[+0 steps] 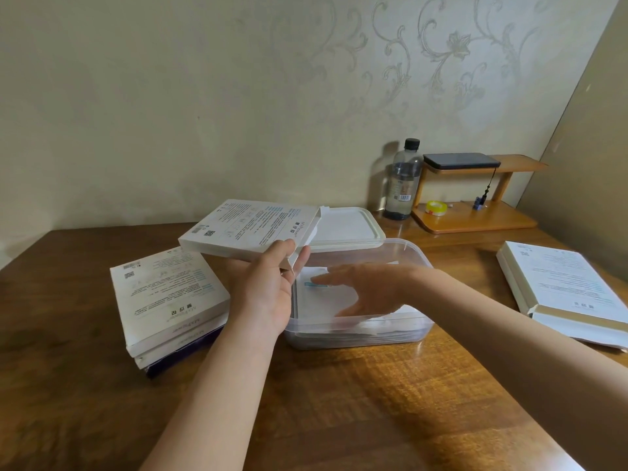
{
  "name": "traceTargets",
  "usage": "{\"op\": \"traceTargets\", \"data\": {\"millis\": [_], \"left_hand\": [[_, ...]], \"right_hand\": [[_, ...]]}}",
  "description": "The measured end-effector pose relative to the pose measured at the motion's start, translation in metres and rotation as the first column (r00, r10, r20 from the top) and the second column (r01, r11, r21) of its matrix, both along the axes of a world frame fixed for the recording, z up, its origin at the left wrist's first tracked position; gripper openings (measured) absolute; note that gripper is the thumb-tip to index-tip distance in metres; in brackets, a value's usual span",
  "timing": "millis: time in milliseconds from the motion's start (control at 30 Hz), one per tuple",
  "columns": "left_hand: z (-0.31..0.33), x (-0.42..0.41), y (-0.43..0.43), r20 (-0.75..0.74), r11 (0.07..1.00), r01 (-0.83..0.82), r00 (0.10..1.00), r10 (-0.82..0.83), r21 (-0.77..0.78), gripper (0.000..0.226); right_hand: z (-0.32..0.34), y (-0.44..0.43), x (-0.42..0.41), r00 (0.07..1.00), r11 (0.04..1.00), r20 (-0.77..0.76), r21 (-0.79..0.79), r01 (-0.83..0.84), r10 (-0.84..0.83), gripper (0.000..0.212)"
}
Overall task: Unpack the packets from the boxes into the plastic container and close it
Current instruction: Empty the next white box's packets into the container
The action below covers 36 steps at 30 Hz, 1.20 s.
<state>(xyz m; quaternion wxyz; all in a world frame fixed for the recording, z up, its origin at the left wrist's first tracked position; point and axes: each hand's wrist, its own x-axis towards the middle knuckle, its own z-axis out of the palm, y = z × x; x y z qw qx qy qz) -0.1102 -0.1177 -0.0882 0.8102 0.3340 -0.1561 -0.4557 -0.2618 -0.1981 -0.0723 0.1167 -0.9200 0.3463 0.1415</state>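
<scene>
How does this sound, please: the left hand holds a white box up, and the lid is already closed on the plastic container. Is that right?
Not quite. The lid is off: it lies behind the plastic container, which stands open with the right hand reaching in, as the head view shows. The left hand does hold a white box up.

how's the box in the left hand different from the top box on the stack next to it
The held box is raised and tilted in the grip of the left hand; the top stack box lies flat on other boxes. The held box's end is open toward the plastic container; the top stack box looks closed. Both are flat, white, printed side up.
</scene>
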Motion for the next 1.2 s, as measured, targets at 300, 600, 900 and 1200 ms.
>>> {"op": "traceTargets", "data": {"millis": [300,600,900,1200], "left_hand": [[-0.002,0.001,-0.002,0.008,1.0,-0.005,1.0,0.005,-0.015,0.06],[-0.002,0.001,-0.002,0.022,1.0,0.014,1.0,-0.013,-0.006,0.056],[-0.003,0.002,-0.002,0.033,0.999,0.027,0.999,-0.026,-0.021,0.052],[-0.003,0.003,-0.003,0.024,1.0,0.03,0.999,-0.03,-0.008,0.06]], "right_hand": [[-0.012,-0.008,0.008,0.998,0.999,-0.012,-0.005,-0.054,0.054,0.077],[-0.006,-0.014,0.009,0.997,0.999,0.071,0.009,-0.032,0.031,0.083],[-0.026,-0.019,0.012,0.999,0.999,0.003,-0.012,-0.053,0.053,0.082],[-0.028,-0.018,0.01,0.998,0.999,0.024,-0.006,-0.049,0.05,0.079]]}}
